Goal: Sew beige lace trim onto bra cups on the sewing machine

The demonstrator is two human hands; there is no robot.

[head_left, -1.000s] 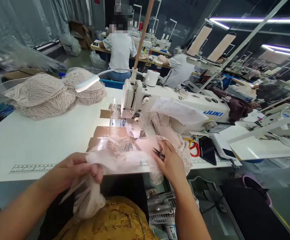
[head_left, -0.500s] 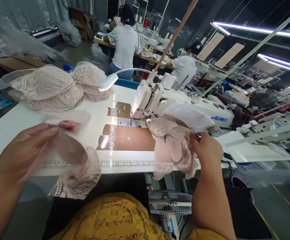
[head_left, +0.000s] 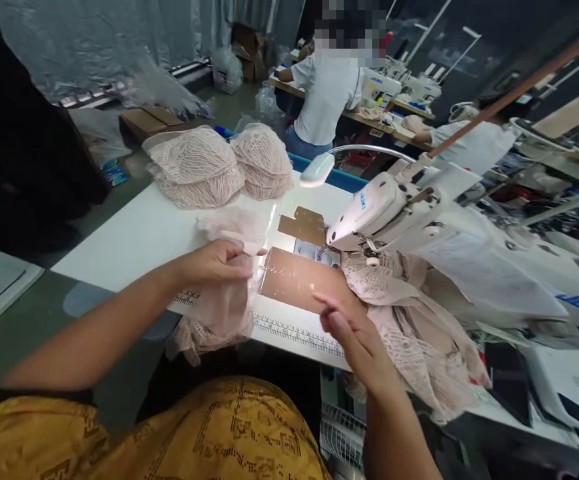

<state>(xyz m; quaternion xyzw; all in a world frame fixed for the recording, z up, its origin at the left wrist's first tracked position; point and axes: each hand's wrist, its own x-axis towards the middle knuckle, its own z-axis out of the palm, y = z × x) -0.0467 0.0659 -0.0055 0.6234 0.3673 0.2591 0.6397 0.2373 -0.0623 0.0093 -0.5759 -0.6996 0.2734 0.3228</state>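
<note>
My left hand (head_left: 214, 262) is closed on a pale pink lace garment piece (head_left: 222, 303) that hangs over the white table's (head_left: 134, 240) front edge. My right hand (head_left: 352, 333) hovers over the table edge with its fingers stretched out and nothing in it. It is beside a heap of pink lace fabric (head_left: 409, 320) that lies under the white sewing machine's (head_left: 394, 207) needle end. A shiny brown plate (head_left: 294, 283) lies on the table between my hands.
A stack of pink lace cups (head_left: 219, 163) sits at the table's far side. A gooseneck lamp (head_left: 319, 168) hangs over the machine. Two people in white shirts (head_left: 326, 97) work at benches behind. Cardboard boxes (head_left: 144, 120) lie on the floor at left.
My view swung left. My left hand carried the lace piece toward the table's middle. My right hand let go of the fabric heap and opened.
</note>
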